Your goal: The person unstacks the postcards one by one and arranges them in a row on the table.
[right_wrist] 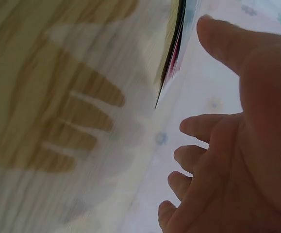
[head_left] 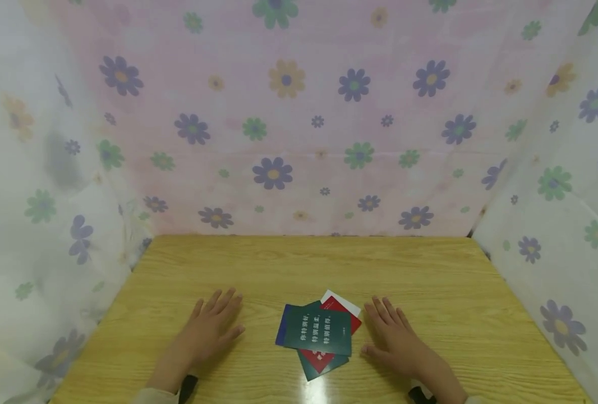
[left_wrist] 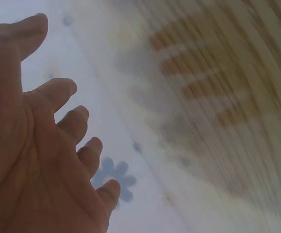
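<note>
A loose, fanned stack of cards (head_left: 315,331) lies on the wooden table, just right of the middle in the head view. On top is a dark green card with white printed writing; red, white, blue and more green cards stick out beneath it. To the left of the stack is my left hand (head_left: 209,332), palm down with fingers spread and holding nothing. My right hand (head_left: 396,341) is close by the stack's right side, its fingers also extended and bare. Edge-on, the cards (right_wrist: 173,53) show beyond the right thumb in the right wrist view.
The glossy wood-grain table (head_left: 258,264) mirrors both hands in the wrist views. Flower-printed sheets hang behind it as a back wall (head_left: 299,129) and on either side, as a left wall (head_left: 41,179) and a right wall (head_left: 576,224).
</note>
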Tool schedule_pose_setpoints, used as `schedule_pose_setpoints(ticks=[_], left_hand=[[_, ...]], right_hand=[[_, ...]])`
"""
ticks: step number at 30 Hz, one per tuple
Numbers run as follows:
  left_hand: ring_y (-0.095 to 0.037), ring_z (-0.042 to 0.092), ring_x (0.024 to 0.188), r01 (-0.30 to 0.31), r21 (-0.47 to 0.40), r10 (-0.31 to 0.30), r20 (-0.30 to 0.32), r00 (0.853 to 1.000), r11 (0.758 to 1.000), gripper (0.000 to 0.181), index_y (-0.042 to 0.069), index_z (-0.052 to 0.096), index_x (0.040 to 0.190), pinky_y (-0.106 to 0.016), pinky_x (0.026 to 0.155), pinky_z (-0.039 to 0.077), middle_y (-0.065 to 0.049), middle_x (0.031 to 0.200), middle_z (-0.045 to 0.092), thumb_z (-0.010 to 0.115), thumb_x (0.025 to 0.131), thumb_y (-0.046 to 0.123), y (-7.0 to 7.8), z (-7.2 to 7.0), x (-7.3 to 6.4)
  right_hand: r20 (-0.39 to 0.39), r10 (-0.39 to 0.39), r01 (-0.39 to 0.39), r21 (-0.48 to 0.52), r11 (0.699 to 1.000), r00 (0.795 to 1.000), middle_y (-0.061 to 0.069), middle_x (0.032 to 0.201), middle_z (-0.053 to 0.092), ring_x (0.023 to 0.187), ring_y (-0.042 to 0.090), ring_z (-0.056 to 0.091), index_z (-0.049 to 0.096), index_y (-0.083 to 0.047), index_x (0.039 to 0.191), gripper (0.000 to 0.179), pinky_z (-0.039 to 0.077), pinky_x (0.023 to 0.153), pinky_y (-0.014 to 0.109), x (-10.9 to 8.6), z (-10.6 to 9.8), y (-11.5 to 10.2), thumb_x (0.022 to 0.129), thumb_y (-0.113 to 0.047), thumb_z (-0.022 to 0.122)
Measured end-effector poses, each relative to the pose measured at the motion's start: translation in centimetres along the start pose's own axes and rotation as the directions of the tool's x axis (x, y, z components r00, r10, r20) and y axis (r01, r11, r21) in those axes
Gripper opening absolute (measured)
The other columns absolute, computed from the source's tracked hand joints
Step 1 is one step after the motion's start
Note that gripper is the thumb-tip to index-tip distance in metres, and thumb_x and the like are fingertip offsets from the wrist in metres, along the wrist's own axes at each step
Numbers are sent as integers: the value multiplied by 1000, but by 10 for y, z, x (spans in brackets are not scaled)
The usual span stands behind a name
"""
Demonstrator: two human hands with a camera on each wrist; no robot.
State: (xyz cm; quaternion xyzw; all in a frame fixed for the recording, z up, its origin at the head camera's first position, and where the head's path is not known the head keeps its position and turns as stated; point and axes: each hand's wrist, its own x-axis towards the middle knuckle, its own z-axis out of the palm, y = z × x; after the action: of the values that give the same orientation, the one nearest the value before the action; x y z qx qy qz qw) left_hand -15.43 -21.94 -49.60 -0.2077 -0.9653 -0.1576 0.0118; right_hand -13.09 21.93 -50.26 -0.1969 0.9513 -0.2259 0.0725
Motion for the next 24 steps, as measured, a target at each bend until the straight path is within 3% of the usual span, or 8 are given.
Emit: schedule_pose_setpoints(ticks=[3,7,11,16,24], left_hand=[[-45,27,151,-25,18,25,26,999,1000,67,11,40,157,-74,117,18,-15,164,32,59,101,44,6,3,5],[-43,24,152,-54,-22,55,76,996,998,68,11,42,156,-72,120,14,-15,165,32,60,100,45,13,4,13],[-44,20,153,-92,-68,100,130,986,993,72,8,43,155,-70,121,10,-17,164,31,61,98,49,20,6,21],[-44,20,154,-143,-65,151,158,976,988,79,8,45,154,-69,122,11,-18,164,33,66,93,55,28,13,34],[-41,15,156,-118,-136,146,220,965,984,92,12,46,154,-64,125,8,-15,166,30,80,80,56,45,20,58]], right_hand=[[20,-31,31,-13,999,999,21,168,17,155,46,10,28,-3,160,93,10,122,69,2,3,-5,94,-56,65],[46,-66,66,3,998,997,22,167,20,155,47,11,31,0,158,97,11,122,69,7,5,-8,91,-61,64],[81,-89,86,39,996,993,25,166,22,154,49,12,35,2,156,96,13,122,69,13,5,-9,89,-58,69],[112,-94,88,55,995,989,27,165,22,153,50,14,35,3,155,98,15,122,68,19,4,-6,86,-53,75],[115,-87,78,78,994,990,27,165,23,153,50,13,36,2,155,101,15,122,67,25,3,-3,83,-53,78]])
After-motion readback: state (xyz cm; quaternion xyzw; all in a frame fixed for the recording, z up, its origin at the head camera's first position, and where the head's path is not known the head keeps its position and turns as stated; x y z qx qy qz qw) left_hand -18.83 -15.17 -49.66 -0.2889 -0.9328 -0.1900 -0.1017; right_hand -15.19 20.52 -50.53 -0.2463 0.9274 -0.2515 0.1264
